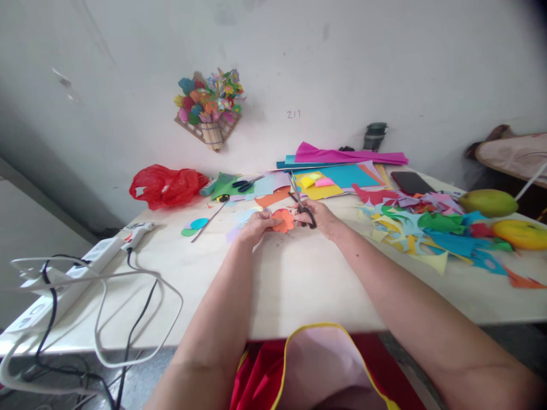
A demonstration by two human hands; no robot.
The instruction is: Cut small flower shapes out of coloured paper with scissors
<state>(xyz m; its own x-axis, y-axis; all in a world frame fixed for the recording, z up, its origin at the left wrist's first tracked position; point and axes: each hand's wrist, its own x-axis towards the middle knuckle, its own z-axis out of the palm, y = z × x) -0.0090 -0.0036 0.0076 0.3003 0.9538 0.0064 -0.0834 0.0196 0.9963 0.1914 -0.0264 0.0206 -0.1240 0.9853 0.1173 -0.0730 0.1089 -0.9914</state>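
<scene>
The orange paper flower (282, 221) is held just above the bench (307, 285), between your two hands. The fingers of your left hand (256, 225) pinch its left edge; those of your right hand (317, 215) are closed around the black-handled scissors (306, 216) near its right edge, blades pointing away from you. You can't tell whether the right fingertips also grip the petals.

The pale bench carries a blue paper circle (199, 224) overlapping a green one (188, 232) to your left, and a second pair of scissors (243, 185) beyond. Coloured sheets (350, 175) are stacked towards the wall (333, 68), with a crumpled red plastic bag (166, 187) at far left. On your right, mixed paper scraps (431, 236) spread beside a smartphone (413, 183) and two mangoes (488, 203). A white power strip (92, 265) trails cables along the left end. On the scuffed wall, a wooden holder (211, 136) bears colourful flowers (209, 97), with "217" handwritten to its right.
</scene>
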